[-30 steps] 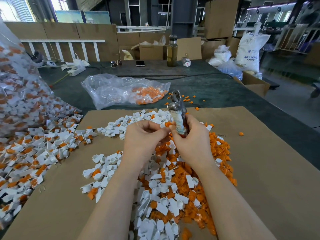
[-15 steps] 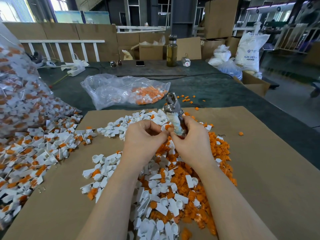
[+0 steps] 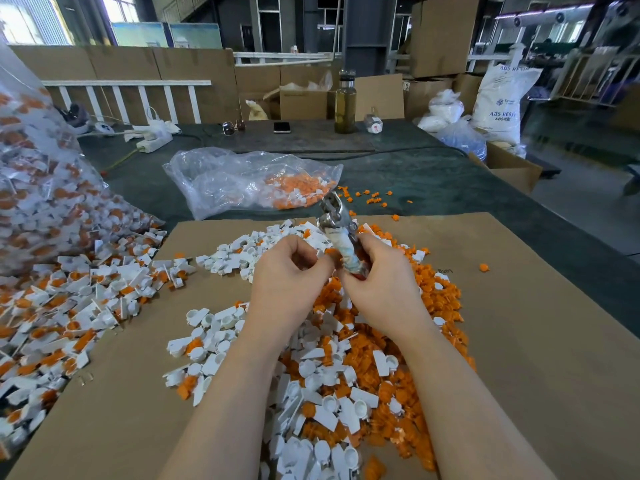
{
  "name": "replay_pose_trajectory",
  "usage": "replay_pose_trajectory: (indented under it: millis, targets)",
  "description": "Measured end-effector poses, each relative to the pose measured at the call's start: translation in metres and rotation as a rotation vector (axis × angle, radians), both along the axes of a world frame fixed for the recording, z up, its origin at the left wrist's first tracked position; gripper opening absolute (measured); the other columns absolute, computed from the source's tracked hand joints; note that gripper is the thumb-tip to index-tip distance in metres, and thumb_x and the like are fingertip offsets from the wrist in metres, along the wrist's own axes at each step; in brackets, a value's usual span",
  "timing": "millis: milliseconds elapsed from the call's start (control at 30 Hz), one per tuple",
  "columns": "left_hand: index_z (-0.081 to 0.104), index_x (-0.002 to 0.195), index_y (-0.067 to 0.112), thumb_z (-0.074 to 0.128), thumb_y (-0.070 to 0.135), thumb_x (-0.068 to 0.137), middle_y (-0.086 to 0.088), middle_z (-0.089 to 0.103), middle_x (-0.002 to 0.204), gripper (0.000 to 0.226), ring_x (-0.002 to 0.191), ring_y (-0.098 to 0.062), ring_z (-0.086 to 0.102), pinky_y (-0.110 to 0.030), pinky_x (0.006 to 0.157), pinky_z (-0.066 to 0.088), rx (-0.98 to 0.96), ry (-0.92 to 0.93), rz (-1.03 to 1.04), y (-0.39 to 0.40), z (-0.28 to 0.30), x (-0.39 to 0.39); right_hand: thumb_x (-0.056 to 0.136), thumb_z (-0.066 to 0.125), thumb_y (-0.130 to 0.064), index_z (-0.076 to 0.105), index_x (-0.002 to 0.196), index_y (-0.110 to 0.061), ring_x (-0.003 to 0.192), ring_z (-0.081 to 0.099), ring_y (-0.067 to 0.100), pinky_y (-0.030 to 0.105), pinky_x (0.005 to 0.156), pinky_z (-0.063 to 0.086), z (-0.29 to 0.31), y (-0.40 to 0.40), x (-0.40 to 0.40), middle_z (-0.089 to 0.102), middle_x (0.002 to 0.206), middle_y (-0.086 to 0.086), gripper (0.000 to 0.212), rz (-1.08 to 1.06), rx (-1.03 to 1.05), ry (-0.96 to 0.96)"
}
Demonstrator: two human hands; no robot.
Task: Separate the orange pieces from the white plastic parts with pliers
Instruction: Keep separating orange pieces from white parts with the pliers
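Note:
My right hand (image 3: 379, 282) grips the wrapped handles of metal pliers (image 3: 337, 223), whose jaws point up and away from me. My left hand (image 3: 289, 275) is curled beside it, its fingertips pinching a small orange piece (image 3: 331, 252) right at the plier handles. Both hands hover over a mixed heap of white plastic parts (image 3: 332, 403) and loose orange pieces (image 3: 436, 306) on a cardboard sheet (image 3: 540, 341). Unsorted white parts with orange inserts (image 3: 69, 306) spill out at the left.
A big clear bag of unsorted parts (image 3: 41, 188) stands at the left edge. A flatter clear bag (image 3: 242, 181) holding orange pieces lies beyond the cardboard. A bottle (image 3: 345, 102), a phone (image 3: 281, 127) and sunglasses (image 3: 233, 127) sit at the table's far end.
The pliers' jaws have tilted slightly to the left. Both hands stay together over the heap, my left fingers still working at the orange piece.

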State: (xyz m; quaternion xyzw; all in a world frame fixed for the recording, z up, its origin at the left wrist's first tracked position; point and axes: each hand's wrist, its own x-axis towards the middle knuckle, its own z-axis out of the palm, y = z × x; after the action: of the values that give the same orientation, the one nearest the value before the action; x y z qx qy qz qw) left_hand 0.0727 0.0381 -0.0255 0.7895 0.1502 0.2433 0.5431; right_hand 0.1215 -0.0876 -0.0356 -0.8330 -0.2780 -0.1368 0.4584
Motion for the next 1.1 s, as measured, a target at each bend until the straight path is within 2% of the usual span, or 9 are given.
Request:
replay_pose_trajectory:
  millis: [100, 167, 367, 433, 533, 733, 833, 933, 1100]
  targets:
    - [0.059, 0.075, 0.016, 0.073, 0.025, 0.088, -0.01, 0.071, 0.077, 0.021, 0.075, -0.026, 0.069, -0.038, 0.073, 0.057, -0.012, 0.009, -0.019, 0.002, 0.001, 0.0, 0.085, 0.065, -0.017, 0.056, 0.091, -0.027, 0.067, 0.055, 0.005, 0.019, 0.056, 0.04, 0.0, -0.002, 0.002, 0.056, 0.072, -0.015, 0.015, 0.019, -0.015, 0.035]
    - [0.06, 0.079, 0.014, 0.071, 0.023, 0.091, -0.011, 0.073, 0.08, 0.018, 0.079, -0.028, 0.07, -0.047, 0.08, 0.058, -0.022, 0.009, -0.028, 0.003, 0.002, -0.001, 0.086, 0.066, -0.02, 0.057, 0.094, -0.028, 0.07, 0.055, 0.002, 0.014, 0.056, 0.039, 0.001, -0.004, 0.003, 0.057, 0.075, -0.016, 0.014, 0.037, -0.018, 0.068]
    - [0.062, 0.086, 0.008, 0.065, 0.018, 0.095, -0.005, 0.073, 0.076, 0.013, 0.071, -0.015, 0.072, -0.034, 0.078, 0.058, -0.106, -0.046, -0.073, 0.01, 0.002, -0.005, 0.087, 0.067, -0.024, 0.058, 0.096, -0.025, 0.072, 0.055, -0.001, 0.012, 0.059, 0.042, 0.005, -0.012, 0.004, 0.058, 0.078, -0.013, 0.013, 0.1, -0.041, 0.136]
    - [0.061, 0.086, 0.008, 0.064, 0.015, 0.095, 0.001, 0.071, 0.071, 0.012, 0.069, -0.011, 0.071, -0.024, 0.073, 0.057, -0.152, -0.078, -0.079, 0.012, 0.002, -0.005, 0.087, 0.068, -0.024, 0.061, 0.099, -0.02, 0.073, 0.055, 0.001, 0.014, 0.058, 0.043, 0.007, -0.015, 0.003, 0.059, 0.082, -0.011, 0.014, 0.13, -0.053, 0.175]
    - [0.061, 0.087, 0.006, 0.063, 0.012, 0.096, 0.007, 0.07, 0.067, 0.01, 0.066, -0.004, 0.07, -0.011, 0.063, 0.051, -0.2, -0.116, -0.088, 0.014, 0.002, -0.005, 0.086, 0.068, -0.025, 0.062, 0.107, -0.018, 0.081, 0.059, 0.006, 0.027, 0.071, 0.05, 0.009, -0.017, 0.002, 0.063, 0.093, -0.006, 0.023, 0.179, -0.102, 0.242]
    - [0.06, 0.095, -0.001, 0.061, 0.01, 0.096, 0.011, 0.069, 0.068, 0.011, 0.07, -0.004, 0.07, -0.017, 0.07, 0.054, -0.209, -0.152, -0.109, 0.018, 0.0, -0.003, 0.087, 0.068, -0.024, 0.061, 0.098, -0.018, 0.08, 0.062, 0.015, 0.04, 0.075, 0.052, 0.012, -0.019, 0.0, 0.063, 0.086, -0.001, 0.014, 0.26, -0.169, 0.301]
    - [0.059, 0.093, 0.001, 0.061, 0.011, 0.097, 0.009, 0.07, 0.07, 0.011, 0.07, -0.004, 0.069, -0.021, 0.073, 0.055, -0.182, -0.152, -0.115, 0.018, 0.0, -0.004, 0.087, 0.068, -0.024, 0.061, 0.097, -0.022, 0.073, 0.06, 0.005, 0.034, 0.069, 0.051, 0.011, -0.02, 0.001, 0.061, 0.083, -0.008, 0.013, 0.284, -0.193, 0.313]
    - [0.058, 0.093, -0.001, 0.061, 0.01, 0.096, 0.008, 0.07, 0.07, 0.012, 0.07, -0.005, 0.069, -0.02, 0.073, 0.057, -0.184, -0.177, -0.132, 0.019, -0.001, -0.004, 0.087, 0.068, -0.023, 0.056, 0.09, -0.032, 0.066, 0.055, -0.003, 0.022, 0.06, 0.043, 0.011, -0.019, 0.001, 0.055, 0.077, -0.014, 0.015, 0.299, -0.205, 0.306]
    - [0.059, 0.088, 0.006, 0.061, 0.01, 0.096, 0.007, 0.069, 0.073, 0.009, 0.071, -0.006, 0.069, -0.024, 0.077, 0.057, -0.199, -0.177, -0.144, 0.02, 0.0, -0.005, 0.087, 0.065, -0.015, 0.056, 0.088, -0.03, 0.066, 0.056, 0.002, 0.034, 0.064, 0.051, 0.012, -0.018, -0.001, 0.055, 0.074, -0.011, 0.018, 0.288, -0.216, 0.302]
